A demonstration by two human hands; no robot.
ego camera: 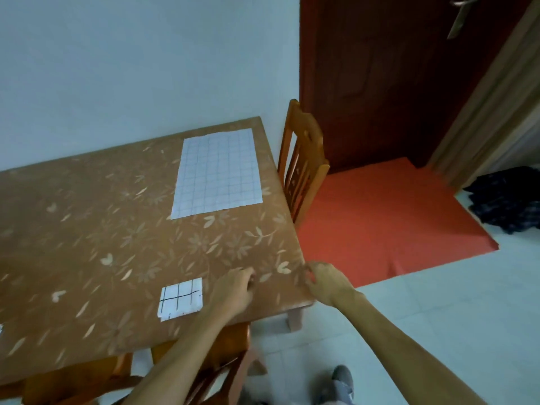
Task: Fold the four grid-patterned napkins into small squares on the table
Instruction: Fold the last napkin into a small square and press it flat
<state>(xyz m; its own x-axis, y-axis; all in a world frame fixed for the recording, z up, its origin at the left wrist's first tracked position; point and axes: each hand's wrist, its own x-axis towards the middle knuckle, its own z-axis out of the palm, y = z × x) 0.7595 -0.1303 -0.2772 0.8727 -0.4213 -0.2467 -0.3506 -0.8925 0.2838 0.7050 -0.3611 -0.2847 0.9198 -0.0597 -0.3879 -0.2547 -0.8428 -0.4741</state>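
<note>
A large white napkin with a fine grid (216,172) lies flat and unfolded at the table's far right. A small folded square with bold black grid lines (180,298) sits near the front edge. My left hand (233,290) rests on the tablecloth just right of the folded square, fingers curled, holding nothing. My right hand (326,280) is at the table's right front corner, fingers loosely bent against the edge, with nothing in it. A sliver of white shows at the far left edge (1,328).
The table (87,229) carries a brown leaf-patterned cloth and stands against a pale wall. One wooden chair (304,162) stands at its right side, another (222,372) is tucked under the front. A red mat (380,223), dark door and dark cloth heap (508,197) lie right.
</note>
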